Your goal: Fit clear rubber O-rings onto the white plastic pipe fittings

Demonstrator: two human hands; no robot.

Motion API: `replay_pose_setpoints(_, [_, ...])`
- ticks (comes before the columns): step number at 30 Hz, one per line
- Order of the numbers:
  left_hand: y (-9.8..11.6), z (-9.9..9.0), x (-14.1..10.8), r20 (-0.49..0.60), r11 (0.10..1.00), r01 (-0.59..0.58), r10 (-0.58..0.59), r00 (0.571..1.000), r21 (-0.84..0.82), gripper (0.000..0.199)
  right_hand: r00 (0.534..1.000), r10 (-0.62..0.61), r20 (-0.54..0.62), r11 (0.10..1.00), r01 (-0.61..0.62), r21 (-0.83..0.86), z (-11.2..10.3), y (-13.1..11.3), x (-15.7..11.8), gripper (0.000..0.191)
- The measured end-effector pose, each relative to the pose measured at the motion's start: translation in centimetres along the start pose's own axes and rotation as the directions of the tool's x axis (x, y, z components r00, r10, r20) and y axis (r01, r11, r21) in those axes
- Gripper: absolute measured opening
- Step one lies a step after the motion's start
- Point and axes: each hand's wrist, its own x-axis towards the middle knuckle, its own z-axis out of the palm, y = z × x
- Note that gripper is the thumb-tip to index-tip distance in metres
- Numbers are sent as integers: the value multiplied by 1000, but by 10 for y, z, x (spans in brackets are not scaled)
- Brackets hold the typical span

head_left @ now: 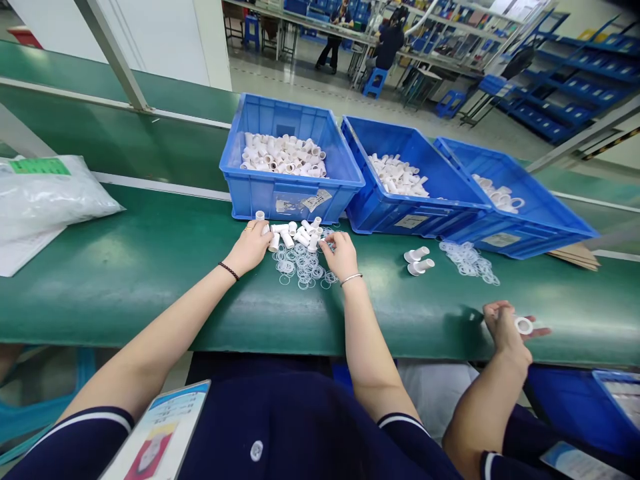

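Note:
Several short white flanged plastic tubes (303, 235) lie in a loose pile on the green tabletop. Around their near side are spread thin translucent rings (303, 267). My left hand (250, 249) is at the pile's left end, its fingers closed on a white tube (266, 229); the fingertips are partly hidden. On the right end, my right hand (341, 256) pinches a small white piece, apparently another tube (322, 243), mostly covered by the fingers. One tube (260, 216) stands upright just beyond my left hand.
Three blue bins (295, 190) with white parts line the table's back. Two flanged tubes (419, 261) and more rings (469, 261) sit to the right. A co-worker's hand (507, 330) holds a white flanged part (523, 325). A plastic bag (55, 193) lies left.

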Motion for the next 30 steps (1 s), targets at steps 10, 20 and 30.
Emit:
replay_pose_setpoints(10, [17,1,-12,-295,923,165,-275,915,-347,8,980,86,182,985,-55,-165,17,-18,-20,12])
replay_pose_setpoints(20, [50,10,-30,315,-112,299,-474,822,-948,41,994,-70,-88,954,93,287,18,-30,-28,15])
replay_pose_setpoints(30, [49,21,-48,223,478,334,-274,936,-813,30,961,-273,-47,925,275,262,31,-63,-34,15])
